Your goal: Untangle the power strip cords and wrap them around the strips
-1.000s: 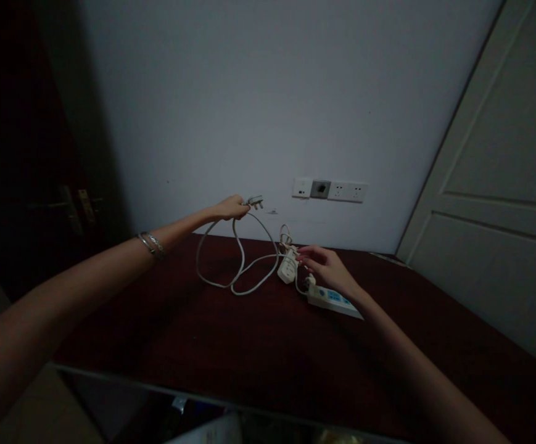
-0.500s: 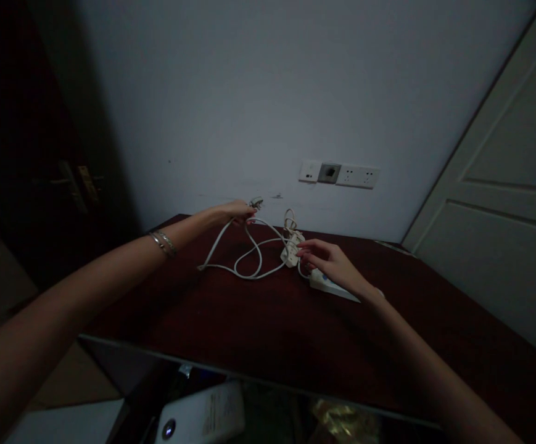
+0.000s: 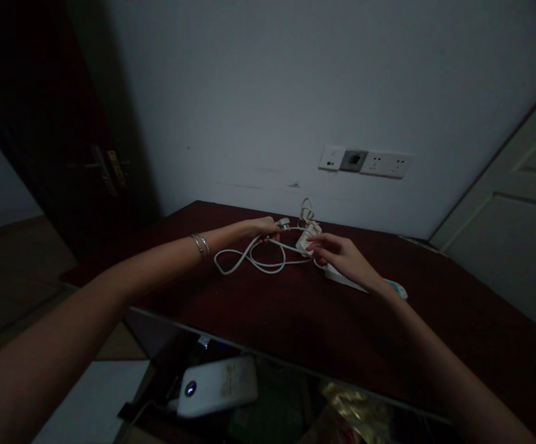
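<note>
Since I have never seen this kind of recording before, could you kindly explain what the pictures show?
There is no machine here: these are a person's two bare hands, seen by one head-worn camera looking forward and down. The left hand grips a thin white cable close to its pale pronged plug. The right hand, loosely curled, is at a small white plastic power strip; whether they touch is unclear. A longer white strip is partly hidden by that hand. Both strips and part of the cable lie on a dark reddish-brown tabletop.
</note>
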Demonstrator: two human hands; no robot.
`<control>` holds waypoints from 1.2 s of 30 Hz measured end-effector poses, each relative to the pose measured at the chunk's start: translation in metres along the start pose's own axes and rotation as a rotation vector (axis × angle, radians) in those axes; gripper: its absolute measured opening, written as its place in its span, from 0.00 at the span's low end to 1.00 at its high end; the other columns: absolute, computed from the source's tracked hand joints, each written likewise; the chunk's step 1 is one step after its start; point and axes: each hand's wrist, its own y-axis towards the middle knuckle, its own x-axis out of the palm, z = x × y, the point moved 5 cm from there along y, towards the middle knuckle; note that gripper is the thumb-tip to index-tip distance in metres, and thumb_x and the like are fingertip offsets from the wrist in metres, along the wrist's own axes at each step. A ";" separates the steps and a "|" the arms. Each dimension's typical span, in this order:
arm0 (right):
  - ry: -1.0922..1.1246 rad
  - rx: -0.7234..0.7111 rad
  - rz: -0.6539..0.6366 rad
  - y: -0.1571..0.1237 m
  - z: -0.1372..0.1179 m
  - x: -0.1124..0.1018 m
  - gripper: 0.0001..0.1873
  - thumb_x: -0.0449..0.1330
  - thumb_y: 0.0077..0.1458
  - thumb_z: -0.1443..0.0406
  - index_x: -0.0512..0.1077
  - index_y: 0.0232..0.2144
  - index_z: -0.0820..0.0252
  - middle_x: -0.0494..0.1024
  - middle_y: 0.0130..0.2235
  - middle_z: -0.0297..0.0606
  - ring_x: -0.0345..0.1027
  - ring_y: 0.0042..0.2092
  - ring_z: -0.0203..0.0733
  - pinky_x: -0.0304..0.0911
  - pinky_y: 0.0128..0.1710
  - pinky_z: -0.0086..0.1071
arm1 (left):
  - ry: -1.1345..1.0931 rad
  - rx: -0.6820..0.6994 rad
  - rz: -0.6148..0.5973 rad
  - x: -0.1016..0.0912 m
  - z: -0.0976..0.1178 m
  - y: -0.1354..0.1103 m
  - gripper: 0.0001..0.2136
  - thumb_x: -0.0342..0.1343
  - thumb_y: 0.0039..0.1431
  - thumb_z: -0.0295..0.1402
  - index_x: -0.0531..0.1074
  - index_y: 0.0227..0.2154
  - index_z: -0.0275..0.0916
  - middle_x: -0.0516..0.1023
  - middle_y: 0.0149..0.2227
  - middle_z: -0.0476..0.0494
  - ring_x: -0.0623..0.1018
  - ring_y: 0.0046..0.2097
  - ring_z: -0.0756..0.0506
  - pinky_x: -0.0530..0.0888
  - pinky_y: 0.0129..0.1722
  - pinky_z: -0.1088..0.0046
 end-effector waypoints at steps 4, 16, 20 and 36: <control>0.030 0.008 -0.002 0.002 -0.005 -0.001 0.15 0.56 0.49 0.64 0.70 0.40 0.63 0.75 0.34 0.42 0.67 0.30 0.36 0.63 0.27 0.30 | 0.005 0.034 0.032 -0.017 0.025 -0.008 0.09 0.47 0.52 0.31 0.71 0.26 0.33 0.67 0.18 0.45 0.64 0.19 0.52 0.61 0.21 0.74; 0.250 -0.044 0.106 0.064 -0.061 0.009 0.33 0.61 0.45 0.63 0.58 0.53 0.62 0.67 0.53 0.49 0.66 0.48 0.44 0.64 0.44 0.38 | -0.333 0.366 0.340 -0.074 0.148 -0.048 0.12 0.45 0.60 0.35 0.67 0.27 0.32 0.61 0.18 0.50 0.55 0.17 0.59 0.53 0.20 0.80; 0.419 -0.068 -0.055 0.075 -0.094 0.021 0.14 0.55 0.53 0.62 0.65 0.43 0.59 0.76 0.39 0.43 0.70 0.41 0.41 0.65 0.41 0.37 | -0.552 0.555 0.403 -0.079 0.183 -0.072 0.12 0.46 0.58 0.36 0.65 0.25 0.32 0.58 0.17 0.53 0.54 0.16 0.60 0.53 0.19 0.82; 0.513 -0.140 0.189 0.071 -0.153 -0.055 0.10 0.55 0.54 0.59 0.64 0.28 0.61 0.46 0.14 0.20 0.36 0.14 0.25 0.35 0.12 0.22 | -0.768 0.650 -0.109 -0.037 0.162 -0.063 0.30 0.43 0.48 0.59 0.71 0.33 0.34 0.74 0.25 0.41 0.74 0.30 0.47 0.69 0.30 0.72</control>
